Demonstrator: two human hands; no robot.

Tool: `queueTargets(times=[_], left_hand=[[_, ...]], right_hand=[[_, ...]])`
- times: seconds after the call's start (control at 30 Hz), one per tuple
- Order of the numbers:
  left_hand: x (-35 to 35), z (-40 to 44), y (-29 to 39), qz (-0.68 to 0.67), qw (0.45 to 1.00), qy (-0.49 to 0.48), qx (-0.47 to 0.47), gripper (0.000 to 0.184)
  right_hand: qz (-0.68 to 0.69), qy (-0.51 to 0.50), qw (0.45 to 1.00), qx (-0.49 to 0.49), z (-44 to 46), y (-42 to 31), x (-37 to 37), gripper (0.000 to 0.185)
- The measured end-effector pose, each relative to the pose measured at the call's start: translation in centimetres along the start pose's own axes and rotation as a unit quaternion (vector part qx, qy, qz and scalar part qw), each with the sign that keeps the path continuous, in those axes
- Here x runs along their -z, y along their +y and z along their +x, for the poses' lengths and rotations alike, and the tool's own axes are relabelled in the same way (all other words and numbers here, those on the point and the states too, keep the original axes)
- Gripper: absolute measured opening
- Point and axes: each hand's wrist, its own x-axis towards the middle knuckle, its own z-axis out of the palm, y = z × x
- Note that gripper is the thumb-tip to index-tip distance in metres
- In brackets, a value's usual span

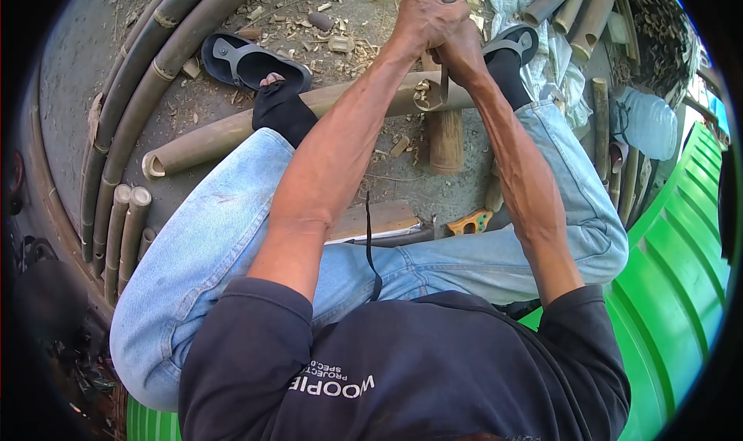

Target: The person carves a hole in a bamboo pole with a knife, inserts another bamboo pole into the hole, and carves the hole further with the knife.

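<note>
At the top of the view my left hand (428,17) is closed around the upper part of a chisel-like tool (443,85), whose round handle end shows above it. My right hand (462,52) wraps the same tool close beside and below the left. Its dark, flat blade points down at an opening cut in a long bamboo pole (340,96). This pole lies crosswise in front of me, between my feet. Under it stands a short upright bamboo or wooden block (446,143). Pale shavings lie around the cut. My fingers hide most of the handle.
Long bent bamboo poles (159,61) curve along the left, with short cut pieces (133,228) standing below. A saw with an orange handle (470,223) lies near my right knee. More bamboo pieces (596,19) and a clear plastic jug (646,123) are at right. Shavings litter the ground.
</note>
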Motion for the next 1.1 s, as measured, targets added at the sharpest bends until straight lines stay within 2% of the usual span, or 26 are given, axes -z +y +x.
queueTargets(times=[0.27, 0.37, 0.43, 0.47, 0.5, 0.57, 0.6, 0.63, 0.67, 0.7, 0.77, 0.83, 0.87, 0.9, 0.93, 1.0, 1.07, 1.1], left_hand=[[-5.0, 0.4, 0.4, 0.032, 0.987, -0.151, -0.042, 0.051], [-6.8, -0.2, 0.3, 0.052, 0.965, -0.249, -0.066, 0.046], [-7.9, -0.6, 0.6, 0.082, 0.96, -0.257, -0.08, 0.046], [-8.2, -0.8, 1.0, 0.106, 0.947, -0.295, -0.064, 0.048], [-8.3, -1.2, 1.3, 0.13, 0.932, -0.335, -0.047, 0.049], [-8.7, -0.6, 0.8, 0.132, 0.931, -0.335, -0.064, 0.052], [-8.6, -0.3, 0.4, 0.129, 0.935, -0.323, -0.071, 0.052], [-8.3, 0.1, 0.2, 0.125, 0.94, -0.309, -0.077, 0.052], [-8.2, 0.8, 0.1, 0.114, 0.946, -0.301, -0.021, 0.05], [-8.1, 1.2, -0.3, 0.117, 0.945, -0.305, -0.019, 0.05], [-7.1, 2.2, -0.6, 0.172, 0.959, -0.221, 0.044, 0.05], [-5.2, 1.2, -1.2, 0.225, 0.956, -0.14, 0.125, 0.051], [-4.2, 2.2, -0.8, 0.252, 0.952, -0.091, 0.148, 0.051], [-3.7, 3.4, -0.2, 0.274, 0.947, -0.039, 0.165, 0.052], [-3.1, 2.9, -0.5, 0.274, 0.946, -0.04, 0.166, 0.052], [-1.6, 1.1, -1.5, 0.288, 0.94, 0.146, 0.109, 0.042], [0.7, -1.3, 1.2, 0.198, 0.942, 0.183, 0.198, 0.046], [1.4, -2.6, 1.2, 0.178, 0.938, 0.242, 0.173, 0.045]], right_hand=[[0.174, 0.184, 0.967, 0.006, -2.9, 3.8, 1.7, 0.022], [0.256, 0.22, 0.941, 0.02, -4.4, 4.5, 1.5, 0.023], [0.313, 0.301, 0.901, 0.01, -5.3, 5.2, 1.1, 0.023], [0.317, 0.285, 0.903, 0.056, -5.7, 6.1, 0.9, 0.024], [0.32, 0.289, 0.901, 0.052, -6.2, 6.8, 0.7, 0.024], [0.386, 0.283, 0.876, 0.063, -5.7, 6.2, 0.9, 0.024], [0.39, 0.282, 0.874, 0.067, -5.1, 5.9, 0.9, 0.024], [0.352, 0.282, 0.892, 0.029, -4.4, 5.2, 1.0, 0.02], [0.311, 0.284, 0.907, -0.016, -4.0, 4.6, 0.9, 0.017], [0.315, 0.286, 0.905, -0.018, -3.3, 4.1, 0.4, 0.017], [0.485, 0.244, 0.839, -0.043, -0.2, 3.6, -0.1, 0.015], [0.457, 0.057, 0.885, -0.064, 1.5, 4.4, 0.1, 0.011], [0.382, 0.034, 0.919, -0.093, 1.6, 3.2, -0.1, 0.008], [0.38, -0.021, 0.919, -0.103, 1.5, 2.3, -0.1, 0.008], [0.35, -0.05, 0.931, -0.095, 1.9, 2.1, -0.3, 0.008], [0.321, -0.083, 0.939, -0.088, 2.3, 1.6, -1.3, 0.008], [0.291, -0.188, 0.935, -0.073, 2.0, 0.8, -2.4, 0.014], [0.293, -0.188, 0.935, -0.072, 2.1, 0.7, -2.9, 0.014]])
